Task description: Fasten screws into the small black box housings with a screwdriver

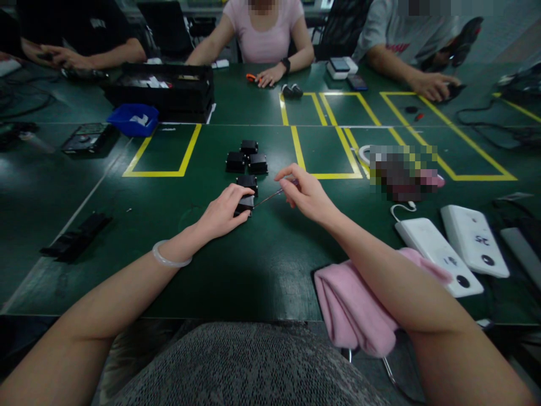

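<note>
On the green table, my left hand (224, 211) grips a small black box-shaped part (245, 204) between thumb and fingers, pressing it to the surface. My right hand (306, 193) is closed around the handle of a thin screwdriver (274, 195). Its shaft slants down to the left, and the tip is at the right side of the held part; whether it touches a screw is too small to tell. Another black part (247, 184) sits right behind the held one. Farther back are three similar parts, among them one on the left (235, 162) and one on the right (258, 163).
A blue bin (134, 119) stands by a black crate (169, 93) at back left. Black strips (78, 237) lie at left. White power banks (439, 254) and a pink cloth (355, 307) are at right. Co-workers sit opposite, one with a hand (270, 76) on the table.
</note>
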A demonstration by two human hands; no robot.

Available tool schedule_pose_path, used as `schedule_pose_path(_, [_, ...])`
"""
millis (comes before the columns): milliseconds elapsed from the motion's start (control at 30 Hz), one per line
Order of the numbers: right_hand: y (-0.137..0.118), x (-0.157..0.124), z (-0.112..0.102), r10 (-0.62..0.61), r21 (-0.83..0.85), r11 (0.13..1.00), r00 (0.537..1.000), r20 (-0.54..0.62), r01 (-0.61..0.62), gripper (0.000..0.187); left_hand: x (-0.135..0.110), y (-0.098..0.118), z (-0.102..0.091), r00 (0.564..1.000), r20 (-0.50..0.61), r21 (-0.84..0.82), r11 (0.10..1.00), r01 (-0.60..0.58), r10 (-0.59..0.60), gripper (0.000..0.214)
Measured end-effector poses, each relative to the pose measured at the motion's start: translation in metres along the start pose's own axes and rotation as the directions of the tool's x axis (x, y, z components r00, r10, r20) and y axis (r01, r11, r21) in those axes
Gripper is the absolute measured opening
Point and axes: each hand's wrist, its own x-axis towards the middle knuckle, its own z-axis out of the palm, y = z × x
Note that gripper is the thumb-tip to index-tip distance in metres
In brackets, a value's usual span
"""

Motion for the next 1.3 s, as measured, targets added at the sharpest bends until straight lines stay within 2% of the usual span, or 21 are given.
schedule_pose_path(133, [-0.0013,0.0004,-0.0007,-0.008,-0.038,0.999,1.000,-0.025,0.007,0.021,-0.0001,0.0003,0.0000,1.000,0.001,0.015,1.000,0.000,0.000,0.043])
schedule_pose_path(300, [-0.0017,0.0000,0.0002,-0.054,-0.035,0.998,0.998,-0.024,0.053,0.006,0.0000,0.0001,0.0004,1.000,0.004,0.018,1.000,0.008,-0.008,0.043])
schedule_pose_path(400, [-0.0001,-0.0001,0.0005,-0.065,-0.013,0.998,0.998,-0.009,0.065,0.006,0.0000,-0.0002,0.0007,1.000,0.001,0.020,1.000,0.003,-0.003,0.043])
schedule_pose_path(700, [-0.0010,0.0001,-0.0008,0.018,-0.018,1.000,1.000,-0.008,-0.019,0.021,0.0000,-0.0010,0.0009,1.000,0.000,0.008,1.000,0.000,0.000,0.043])
schedule_pose_path(900, [-0.0007,-0.0004,0.0008,-0.030,0.011,1.000,1.000,0.003,0.030,0.005,-0.0001,0.0001,-0.0003,1.000,0.006,0.005,1.000,0.013,-0.014,0.044])
schedule_pose_path(1100, [0.0002,0.0001,0.0003,-0.002,0.025,1.000,1.000,0.001,0.002,0.010,-0.0002,0.0014,-0.0015,1.000,0.013,-0.006,1.000,0.019,-0.019,0.044])
schedule_pose_path(1300, [-0.0025,-0.0006,-0.0006,0.029,-0.005,1.000,1.000,-0.003,-0.029,0.023,-0.0004,0.0007,-0.0007,1.000,0.009,-0.009,1.000,0.020,-0.020,0.044])
